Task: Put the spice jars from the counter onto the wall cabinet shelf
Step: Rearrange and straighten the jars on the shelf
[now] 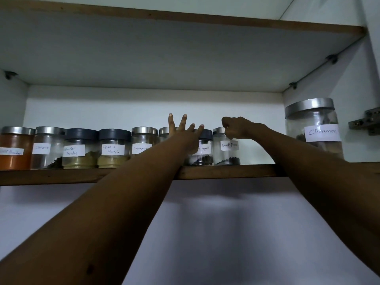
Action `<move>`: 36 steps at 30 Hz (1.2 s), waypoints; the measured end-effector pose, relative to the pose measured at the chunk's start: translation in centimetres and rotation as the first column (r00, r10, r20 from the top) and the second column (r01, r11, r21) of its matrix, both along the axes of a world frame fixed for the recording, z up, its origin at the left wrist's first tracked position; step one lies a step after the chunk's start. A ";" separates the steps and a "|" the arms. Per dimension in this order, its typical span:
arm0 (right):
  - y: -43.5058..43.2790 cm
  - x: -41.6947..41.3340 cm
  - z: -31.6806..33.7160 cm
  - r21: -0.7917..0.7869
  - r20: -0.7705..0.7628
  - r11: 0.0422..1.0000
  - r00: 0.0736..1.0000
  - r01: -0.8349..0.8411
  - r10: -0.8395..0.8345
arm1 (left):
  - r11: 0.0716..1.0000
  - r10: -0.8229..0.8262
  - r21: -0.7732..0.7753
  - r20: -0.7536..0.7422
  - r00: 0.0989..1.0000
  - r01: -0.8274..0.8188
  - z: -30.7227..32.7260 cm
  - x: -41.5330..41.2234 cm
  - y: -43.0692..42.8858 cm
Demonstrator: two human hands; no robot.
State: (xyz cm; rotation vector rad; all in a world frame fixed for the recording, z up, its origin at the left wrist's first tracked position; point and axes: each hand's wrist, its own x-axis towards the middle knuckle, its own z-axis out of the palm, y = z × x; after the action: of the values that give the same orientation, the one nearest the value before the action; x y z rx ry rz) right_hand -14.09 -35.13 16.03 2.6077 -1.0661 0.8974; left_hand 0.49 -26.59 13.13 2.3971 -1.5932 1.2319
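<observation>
Several labelled glass spice jars stand in a row on the wooden-edged cabinet shelf (226,172). My left hand (183,135) is open, fingers spread upward, its palm against the dark-lidded Black Pepper jar (204,154). It partly hides a silver-lidded jar (163,131) behind it. My right hand (241,128) has its fingers curled over the lid of the silver-lidded Black Pepper jar (226,154), which rests on the shelf. To the left stand the Cinnamon jar (143,141), the Garam Masala jar (114,150), a coriander powder jar (80,150), the Cloves jar (46,150) and an orange powder jar (14,154).
A larger Cinnamon jar (314,128) with a silver lid stands at the shelf's right end, with a gap between it and the row. A metal door hinge (368,121) juts from the right cabinet wall. The upper shelf (185,54) hangs well above the jar lids.
</observation>
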 end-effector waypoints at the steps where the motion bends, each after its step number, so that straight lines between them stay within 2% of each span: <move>1: -0.2 0.0 -0.1 0.002 -0.005 1.000 1.000 0.007 -0.007 | 1.000 -0.001 0.002 0.005 1.000 0.001 0.0 0.1 0.0; 8: -1.6 0.6 -0.7 0.022 -0.040 0.998 0.998 0.057 -0.057 | 0.998 -0.060 -0.028 -0.011 0.998 0.060 -0.2 0.1 0.2; 14: -2.5 0.9 -1.1 -0.035 -0.039 0.997 0.996 0.073 -0.074 | 0.965 -0.190 -0.198 -0.083 0.978 0.171 0.7 -0.3 0.6; 17: -2.5 1.0 -0.9 -0.052 -0.009 0.997 0.998 0.059 -0.060 | 0.968 -0.192 -0.185 -0.112 0.975 0.170 0.9 -0.3 1.0; 21: -2.5 0.7 -0.9 -0.041 0.120 0.999 0.993 0.008 -0.003 | 0.978 -0.179 -0.134 -0.132 0.975 0.161 0.8 -0.4 1.3; 25: -2.5 0.4 -0.9 -0.122 0.148 0.992 0.989 0.017 0.001 | 0.981 -0.176 -0.114 -0.158 0.972 0.159 0.7 -0.3 1.2; 36: -2.7 0.2 -0.8 -0.125 0.144 0.992 0.990 0.011 0.008 | 0.990 -0.134 -0.083 -0.238 0.962 0.117 0.8 -0.3 1.0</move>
State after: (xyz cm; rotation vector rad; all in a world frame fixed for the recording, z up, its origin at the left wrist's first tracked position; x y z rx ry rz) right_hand -13.94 -37.85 15.25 2.4706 -1.0091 1.1294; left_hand 0.24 -25.55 13.91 2.2623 -1.5735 0.9148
